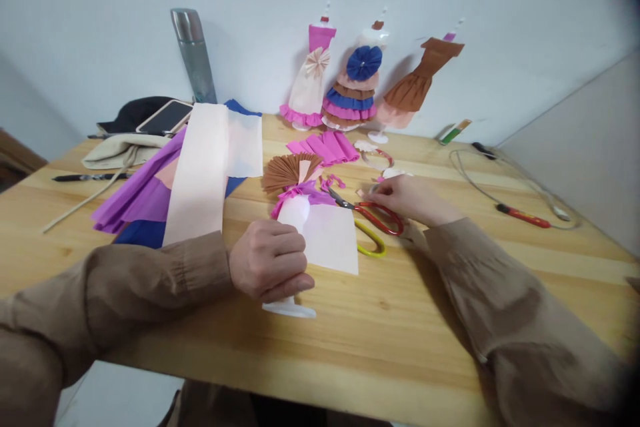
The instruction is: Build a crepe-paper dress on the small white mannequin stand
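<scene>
Only container is the steel flask at the back wall, closed, so no idea what's in it. Left hand has its fingers wrapped tight round the white mannequin, which stands on its round base near the front of the surface, long axis roughly upright. Right hand rests on the red scissors, blades pointing left; can't tell if the fingers grip.

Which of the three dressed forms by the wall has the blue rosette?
The middle dress form, tiered in blue, brown and pink. The left form is cream and pink, the right form brown.
</scene>
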